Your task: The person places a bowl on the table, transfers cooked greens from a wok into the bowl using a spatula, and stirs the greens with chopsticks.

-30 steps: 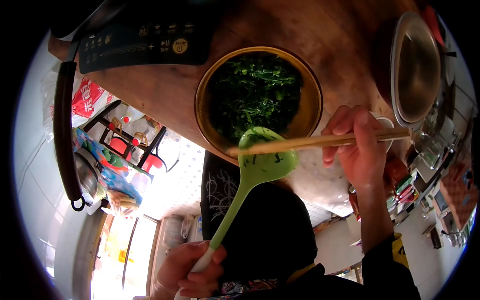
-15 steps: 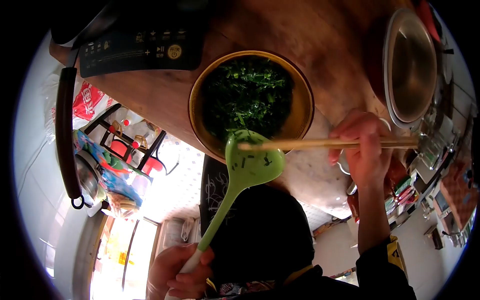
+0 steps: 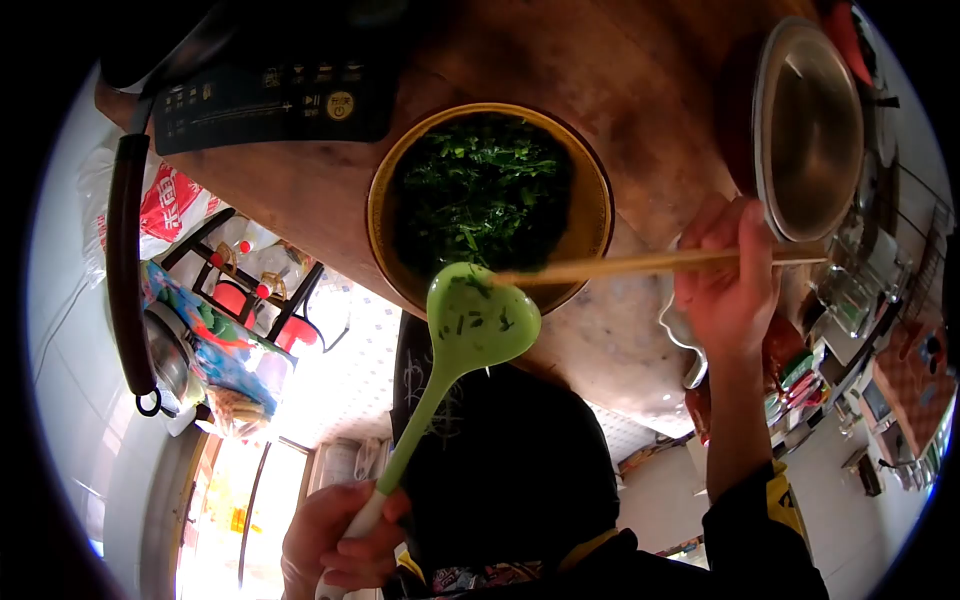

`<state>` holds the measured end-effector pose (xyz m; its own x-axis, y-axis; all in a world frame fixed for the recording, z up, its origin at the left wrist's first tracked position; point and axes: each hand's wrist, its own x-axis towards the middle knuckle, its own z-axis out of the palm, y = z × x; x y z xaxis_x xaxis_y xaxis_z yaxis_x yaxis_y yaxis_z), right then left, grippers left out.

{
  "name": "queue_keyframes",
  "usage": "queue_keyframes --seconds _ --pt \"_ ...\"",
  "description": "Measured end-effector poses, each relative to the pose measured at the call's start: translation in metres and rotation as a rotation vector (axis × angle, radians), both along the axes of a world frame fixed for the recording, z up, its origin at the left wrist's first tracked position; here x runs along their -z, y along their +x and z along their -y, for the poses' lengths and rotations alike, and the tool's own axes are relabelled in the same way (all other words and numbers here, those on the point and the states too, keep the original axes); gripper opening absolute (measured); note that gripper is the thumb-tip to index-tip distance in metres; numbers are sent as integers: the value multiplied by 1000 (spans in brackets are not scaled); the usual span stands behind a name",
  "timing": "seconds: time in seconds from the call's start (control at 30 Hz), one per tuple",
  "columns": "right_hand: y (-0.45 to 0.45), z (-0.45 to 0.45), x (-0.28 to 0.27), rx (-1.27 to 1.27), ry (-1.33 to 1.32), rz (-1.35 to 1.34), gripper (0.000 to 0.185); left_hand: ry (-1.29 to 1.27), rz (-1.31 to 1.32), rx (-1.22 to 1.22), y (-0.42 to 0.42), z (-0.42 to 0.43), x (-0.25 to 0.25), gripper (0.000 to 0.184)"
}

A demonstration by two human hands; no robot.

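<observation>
My left hand (image 3: 345, 535) is closed around the pale handle of a green ladle (image 3: 480, 335) with a heart-shaped head. The head overlaps the near rim of a brown bowl (image 3: 597, 180). Dark marks show inside the ladle; whether these are slots or bits of leaf I cannot tell. Chopped dark green leaves (image 3: 485, 190) fill much of the bowl. A pair of wooden chopsticks (image 3: 620, 266) lies across the bowl's near side, gripped in my right hand (image 3: 730, 285). Their tips reach the ladle's far edge, by a few dark leaf bits.
An induction cooker (image 3: 275, 115) sits at the back left of the wooden table (image 3: 660, 110), with a dark pan handle (image 3: 130, 260) jutting out beside it. At the right stands a metal basin (image 3: 812, 130). Jars and bottles (image 3: 795, 360) crowd the right edge.
The chopstick tips have moved from inside the ladle's head to its far edge. The ladle and bowl appear slightly further left, partly because the view has shifted.
</observation>
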<state>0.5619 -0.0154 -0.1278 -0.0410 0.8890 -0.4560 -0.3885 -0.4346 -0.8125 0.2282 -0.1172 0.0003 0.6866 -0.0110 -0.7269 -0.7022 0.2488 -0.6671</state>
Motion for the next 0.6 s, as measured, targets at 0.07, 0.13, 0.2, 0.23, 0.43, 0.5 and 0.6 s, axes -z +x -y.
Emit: queue_keyframes --seconds 0.07,0.13,0.2,0.23,0.43,0.5,0.6 --pt "-6 0 -11 -208 42 124 33 -12 -3 8 -3 -3 -2 36" --pt "-17 -3 -19 -258 29 173 33 96 -55 142 -2 -2 -3 36" --pt "-21 -7 -17 -236 26 155 33 74 24 49 0 -4 0 36" --pt "-21 -9 -13 -241 25 164 33 52 84 -30 0 -6 1 37" --pt "-13 -14 -5 -62 2 -55 36 59 -9 18 -4 -5 -2 37" --pt "-12 -10 -10 -173 -43 12 36 41 -18 16 -6 -6 -3 38" --pt "-18 -8 -2 -214 -28 99 35 46 9 -37 -4 -6 -2 38"
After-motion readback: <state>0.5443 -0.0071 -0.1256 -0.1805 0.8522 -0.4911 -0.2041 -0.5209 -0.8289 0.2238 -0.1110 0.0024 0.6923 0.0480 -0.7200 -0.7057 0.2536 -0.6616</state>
